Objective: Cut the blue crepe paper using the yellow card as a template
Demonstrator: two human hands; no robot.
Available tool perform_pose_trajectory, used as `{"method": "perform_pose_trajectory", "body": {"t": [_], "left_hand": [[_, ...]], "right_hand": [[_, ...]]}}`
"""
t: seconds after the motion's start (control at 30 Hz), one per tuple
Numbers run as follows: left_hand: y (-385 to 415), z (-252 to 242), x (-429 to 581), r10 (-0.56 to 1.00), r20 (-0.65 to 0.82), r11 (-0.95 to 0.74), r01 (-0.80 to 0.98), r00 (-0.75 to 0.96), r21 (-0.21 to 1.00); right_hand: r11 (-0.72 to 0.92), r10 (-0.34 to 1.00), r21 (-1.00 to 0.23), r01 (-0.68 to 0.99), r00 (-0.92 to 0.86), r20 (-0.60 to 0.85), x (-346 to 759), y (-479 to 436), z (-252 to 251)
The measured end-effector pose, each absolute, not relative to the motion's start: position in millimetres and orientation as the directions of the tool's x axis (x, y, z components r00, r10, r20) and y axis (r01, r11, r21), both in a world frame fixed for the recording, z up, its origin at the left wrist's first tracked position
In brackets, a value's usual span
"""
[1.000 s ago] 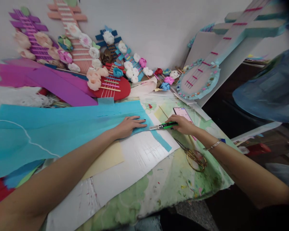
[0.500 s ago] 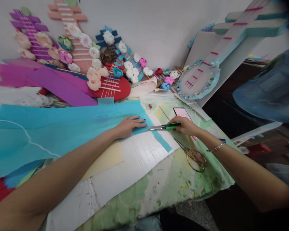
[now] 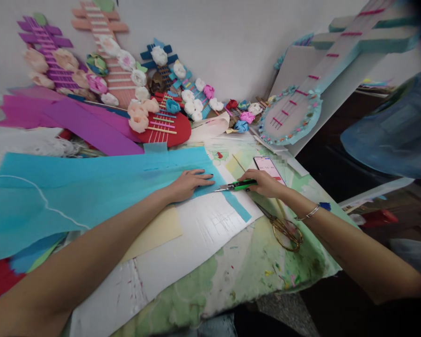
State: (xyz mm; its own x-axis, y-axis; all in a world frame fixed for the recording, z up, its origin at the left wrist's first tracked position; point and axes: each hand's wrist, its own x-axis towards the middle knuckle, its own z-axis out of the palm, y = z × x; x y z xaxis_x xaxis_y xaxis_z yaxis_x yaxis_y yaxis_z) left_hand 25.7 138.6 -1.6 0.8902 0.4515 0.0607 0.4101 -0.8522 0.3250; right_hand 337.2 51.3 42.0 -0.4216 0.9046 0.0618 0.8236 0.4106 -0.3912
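Note:
My left hand [image 3: 187,183] lies flat, fingers stretched out, pressing on a large sheet of blue paper [image 3: 91,187] spread over a white board [image 3: 182,248]. My right hand [image 3: 263,182] is closed round a green utility knife [image 3: 236,186]. Its blade points left and meets the blue paper just right of my left fingertips. A narrow strip of the blue paper [image 3: 236,206] runs down and right from the blade.
Gold-handled scissors [image 3: 284,229] and a phone [image 3: 269,168] lie by my right hand on the paint-stained table [image 3: 266,271]. Paper-flower guitar models [image 3: 161,121] and purple paper [image 3: 84,126] crowd the back. A large blue guitar model [image 3: 291,112] leans at right. The table edge runs near right.
The knife slid slightly right half a second ago, then came back left toward my left fingertips. My left hand has stayed put on the blue paper.

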Motion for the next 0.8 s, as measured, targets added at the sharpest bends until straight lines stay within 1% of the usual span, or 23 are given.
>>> {"method": "perform_pose_trajectory", "body": {"t": [0.4, 0.8], "left_hand": [[140.3, -5.1, 25.7, 0.44, 0.089, -0.861, 0.392, 0.894, 0.323], [140.3, -4.5, 26.1, 0.445, 0.086, -0.857, 0.396, 0.892, 0.329]], "right_hand": [[0.392, 0.916, -0.399, 0.829, -0.39, 0.089, 346.5, 43.6, 40.9], [0.388, 0.917, -0.407, 0.827, -0.389, 0.085, 342.2, 33.8, 42.0]]}}
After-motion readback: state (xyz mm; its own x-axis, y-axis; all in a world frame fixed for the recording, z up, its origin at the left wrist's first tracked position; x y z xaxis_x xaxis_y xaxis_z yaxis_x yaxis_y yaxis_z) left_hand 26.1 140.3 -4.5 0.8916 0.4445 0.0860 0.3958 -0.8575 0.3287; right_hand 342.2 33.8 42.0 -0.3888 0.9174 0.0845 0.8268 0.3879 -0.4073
